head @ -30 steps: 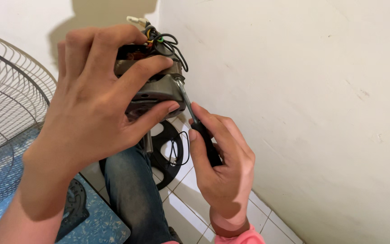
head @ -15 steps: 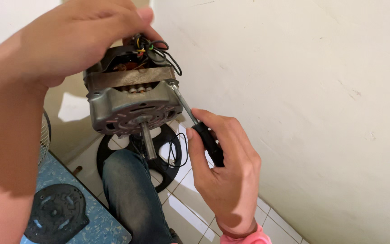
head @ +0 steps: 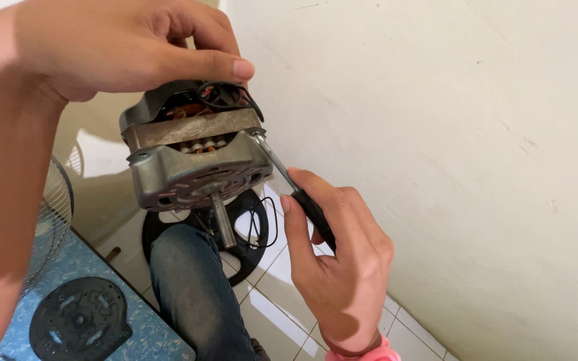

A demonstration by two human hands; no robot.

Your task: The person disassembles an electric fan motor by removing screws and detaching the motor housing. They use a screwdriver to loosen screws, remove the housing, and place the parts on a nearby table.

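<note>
A grey metal motor [head: 192,157] is held up in the air, near the middle of the view and close to a pale wall [head: 436,134] on the right. Its short rod [head: 222,219] points down toward a knee in blue jeans [head: 192,287]. The left hand [head: 128,43] is curled over the far top of the motor, with the fingers closed on it beside a bunch of thin wires [head: 225,93]. The right hand [head: 336,261] is wrapped shut around the black handle of a screwdriver [head: 292,187], and the tip is set against the right corner of the motor. If the tip is not seated well in the screw, it could slip off, and the fingers of the left hand or the wires could be poked. If the motor is gripped only from the top, it could tip or drop when the tool is pushed hard, and the knee below could be hit. A loose screw could fall and roll away on the white floor tiles [head: 282,301]. Under the motor a black round plate [head: 242,230] lies on the tiles. Another black round part [head: 78,327] rests on a blue mat [head: 142,337] at the near left, and a wire fan guard [head: 51,214] is seen at the left edge.
</note>
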